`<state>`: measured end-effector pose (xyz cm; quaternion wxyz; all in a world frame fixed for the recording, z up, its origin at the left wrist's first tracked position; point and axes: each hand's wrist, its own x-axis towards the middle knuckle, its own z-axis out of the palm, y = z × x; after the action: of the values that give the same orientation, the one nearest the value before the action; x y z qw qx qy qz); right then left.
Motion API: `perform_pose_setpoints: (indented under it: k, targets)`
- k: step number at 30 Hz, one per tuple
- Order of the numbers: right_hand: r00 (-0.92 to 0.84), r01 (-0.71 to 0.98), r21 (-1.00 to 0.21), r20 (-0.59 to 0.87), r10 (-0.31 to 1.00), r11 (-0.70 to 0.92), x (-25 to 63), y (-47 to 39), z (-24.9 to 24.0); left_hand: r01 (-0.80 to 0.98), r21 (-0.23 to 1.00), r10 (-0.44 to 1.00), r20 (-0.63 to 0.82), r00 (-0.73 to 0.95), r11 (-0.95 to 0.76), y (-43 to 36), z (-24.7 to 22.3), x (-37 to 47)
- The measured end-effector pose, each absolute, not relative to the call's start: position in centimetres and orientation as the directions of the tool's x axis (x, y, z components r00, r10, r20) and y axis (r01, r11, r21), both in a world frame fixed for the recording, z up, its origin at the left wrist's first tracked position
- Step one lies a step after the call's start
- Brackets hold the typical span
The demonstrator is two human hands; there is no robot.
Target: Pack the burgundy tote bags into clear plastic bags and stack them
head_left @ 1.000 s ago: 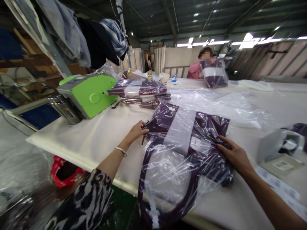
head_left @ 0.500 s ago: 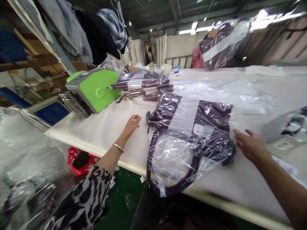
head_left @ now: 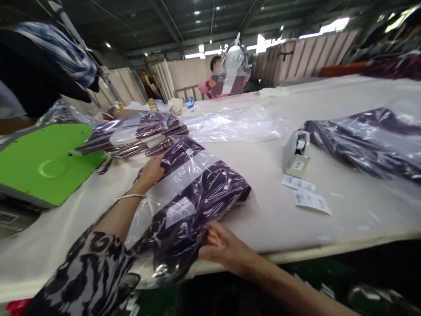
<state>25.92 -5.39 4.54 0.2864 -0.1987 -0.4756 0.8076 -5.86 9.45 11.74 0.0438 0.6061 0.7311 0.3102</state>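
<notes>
A dark purple handbag [head_left: 210, 184] in a clear plastic sleeve lies slantwise on the table, a pale band across it and a white label [head_left: 179, 211] on its front. My left hand [head_left: 151, 172] is closed on its upper left edge, fingertips partly hidden in the plastic. On the near right edge, my right hand [head_left: 222, 248] pinches the wrapping with curled fingers. The handbag's handle is mostly hidden from view. Just beyond my left hand rests a stack of wrapped purple bags [head_left: 141, 129].
A green machine [head_left: 52, 162] stands at left. Clear plastic sleeves [head_left: 233, 125] lie across the table. To the right are a tape dispenser [head_left: 297, 151], label sheets [head_left: 311, 201] and another wrapped purple item [head_left: 362, 136]. A co-worker [head_left: 210, 85] holds up a wrapped bag at the back.
My view has swung to the right. Both hands, open beside the handbag before, have closed on its edges. The handbag has turned, and its handle loop no longer shows at the front.
</notes>
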Motion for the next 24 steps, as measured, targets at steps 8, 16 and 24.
perform_pose_setpoints:
  k: [8,16,24]
  targets:
    - [-0.897,0.158,-0.971,-0.217,0.386,-0.177,29.2,-9.5,5.9,0.850,0.436,0.953,0.075,0.292,-0.295,-0.3,14.2,10.1]
    - [-0.401,0.521,-0.647,0.391,0.828,0.557,36.2,-3.3,6.4,0.842,0.373,0.902,0.341,0.266,-0.390,-6.4,10.7,13.9]
    - [-0.757,0.535,-0.311,0.237,0.609,0.785,33.5,-0.4,5.2,0.822,0.410,0.903,0.337,0.265,-0.394,-5.7,7.6,14.5]
